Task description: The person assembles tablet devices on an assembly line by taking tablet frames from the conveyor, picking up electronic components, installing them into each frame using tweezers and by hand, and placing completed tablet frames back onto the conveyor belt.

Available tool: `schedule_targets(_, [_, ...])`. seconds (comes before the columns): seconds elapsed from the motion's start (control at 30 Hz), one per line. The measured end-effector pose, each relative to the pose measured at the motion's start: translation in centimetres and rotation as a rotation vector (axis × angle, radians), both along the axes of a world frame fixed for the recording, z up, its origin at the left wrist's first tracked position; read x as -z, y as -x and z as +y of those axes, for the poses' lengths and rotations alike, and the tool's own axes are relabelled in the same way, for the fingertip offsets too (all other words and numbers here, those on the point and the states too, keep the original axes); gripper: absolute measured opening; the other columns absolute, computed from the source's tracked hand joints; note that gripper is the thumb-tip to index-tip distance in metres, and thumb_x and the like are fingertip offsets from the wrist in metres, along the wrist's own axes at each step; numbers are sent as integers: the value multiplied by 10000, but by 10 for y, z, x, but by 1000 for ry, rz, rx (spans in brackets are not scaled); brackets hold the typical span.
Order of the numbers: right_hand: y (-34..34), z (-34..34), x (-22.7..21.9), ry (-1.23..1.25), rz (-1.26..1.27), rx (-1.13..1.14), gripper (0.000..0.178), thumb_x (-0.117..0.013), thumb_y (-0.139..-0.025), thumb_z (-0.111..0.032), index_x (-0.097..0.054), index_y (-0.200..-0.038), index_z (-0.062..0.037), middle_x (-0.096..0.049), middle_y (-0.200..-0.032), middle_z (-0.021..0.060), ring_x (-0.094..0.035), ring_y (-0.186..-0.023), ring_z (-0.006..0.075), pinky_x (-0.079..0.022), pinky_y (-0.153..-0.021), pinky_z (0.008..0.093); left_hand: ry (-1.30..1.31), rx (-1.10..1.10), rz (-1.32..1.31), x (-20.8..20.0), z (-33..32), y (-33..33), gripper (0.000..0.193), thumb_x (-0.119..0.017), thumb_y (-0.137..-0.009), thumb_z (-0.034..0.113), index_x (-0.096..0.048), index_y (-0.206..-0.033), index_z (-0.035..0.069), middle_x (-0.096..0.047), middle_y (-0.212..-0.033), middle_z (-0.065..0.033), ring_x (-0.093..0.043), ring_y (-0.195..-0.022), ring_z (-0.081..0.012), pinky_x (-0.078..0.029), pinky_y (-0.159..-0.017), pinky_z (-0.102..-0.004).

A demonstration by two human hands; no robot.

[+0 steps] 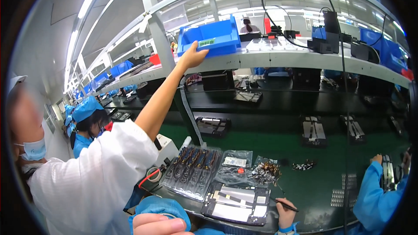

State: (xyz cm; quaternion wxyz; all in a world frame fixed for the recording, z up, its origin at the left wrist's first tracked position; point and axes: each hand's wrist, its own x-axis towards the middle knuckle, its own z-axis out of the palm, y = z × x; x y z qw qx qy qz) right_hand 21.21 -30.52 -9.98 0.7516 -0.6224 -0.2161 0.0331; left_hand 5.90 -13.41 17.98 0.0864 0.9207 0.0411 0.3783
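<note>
At the lower edge, my left hand (160, 225) is close by, its fingers curled beside bunched blue fabric (162, 206); anything inside them is hidden. My right hand (285, 213) grips a thin black tool (291, 207), its point toward the right edge of an opened tablet housing (236, 203). That housing lies flat, with silver panels inside a black frame. Behind it stands a clear plastic tray (191, 172) of dark ribbon-like parts. Beside the tray are a clear bag (235, 162) with a white label and a heap of small parts (266, 170).
At left, a co-worker in white (93, 176) reaches across to a blue bin (209, 37) on the shelf (278, 59). Another co-worker's blue sleeve (375, 204) is at right. More tablet housings (313, 131) lie on the green surface. A metal post (191, 113) rises behind the tray.
</note>
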Motion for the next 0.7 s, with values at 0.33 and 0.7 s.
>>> schedule_targets(0.33, [-6, 0, 5, -52, 86, -38, 151, -630, -733, 4, -637, -883, 18, -648, -880, 88, -595, -850, 158, -263, -1047, 407, -89, 49, -95, 66, 14, 2, 320, -593, -680, 72, -557, -993, 16, -573, -937, -151, -563, -783, -285, -453, -678, -342])
schedule_targets(0.7, [-3, -3, -3, -7, 67, -20, 152, -615, -742, 15, -639, -892, 13, -648, -867, 83, -596, -824, 151, -278, -1041, 382, -124, 166, -164, 75, 12, 16, 259, -582, -629, -8, -627, -880, 32, -640, -823, -95, -613, -658, -229, -487, -572, -302])
